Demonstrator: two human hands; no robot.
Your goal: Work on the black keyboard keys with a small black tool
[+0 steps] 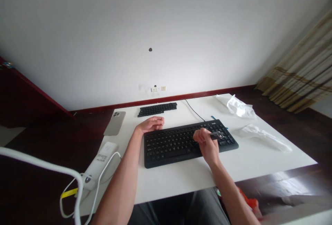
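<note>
Right hand (207, 145) grips a small tool (217, 135) over the keyboard (171, 145); left hand (151, 124) rests loosely curled.

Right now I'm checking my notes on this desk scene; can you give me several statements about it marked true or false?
1. The right hand holds a small tool over the black keyboard. True.
2. The left hand rests on the phone. False: it rests on the white table, at the keyboard's far left corner.
3. A row of loose black keys lies beyond the keyboard. True.
4. The crumpled plastic bags lie left of the keyboard. False: they lie to its right.
</note>
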